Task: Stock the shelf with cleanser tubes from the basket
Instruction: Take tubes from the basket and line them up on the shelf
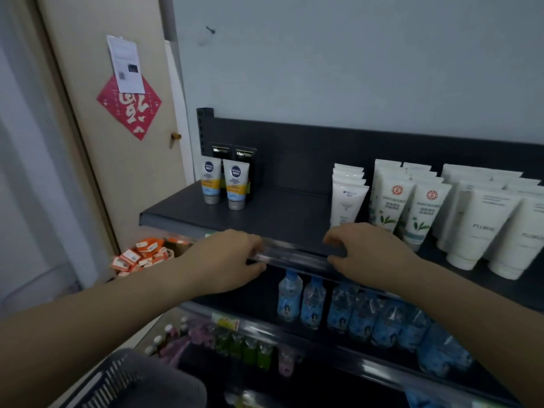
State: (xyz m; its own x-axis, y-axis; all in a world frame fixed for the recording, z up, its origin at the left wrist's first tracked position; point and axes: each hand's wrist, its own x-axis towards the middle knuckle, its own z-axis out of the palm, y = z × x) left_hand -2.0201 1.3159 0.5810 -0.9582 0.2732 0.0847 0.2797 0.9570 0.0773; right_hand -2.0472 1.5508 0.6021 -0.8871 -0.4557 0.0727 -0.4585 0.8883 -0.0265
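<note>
Both hands are up at the centre of the frame. The left hand [232,260] has its fingers curled over the clear price rail [294,256] with the thumb tucked beneath, and the right hand [365,254] grips the same rail just to the right. Neither holds a tube.

On the dark shelf [279,213] above the rail, two Nivea Men cleanser tubes [235,184] stand cap-down at the left, in front of black cartons [245,154] – then a bare gap. To the right of it are rows of white cleanser tubes [347,201], leaf-printed tubes [424,210] and Floral tubes [482,228].

The grey slatted basket [117,378] sits at the lower left; I cannot tell what is inside. Water bottles [290,298] line the shelf below – orange packets [144,251] are heaped at the left.
</note>
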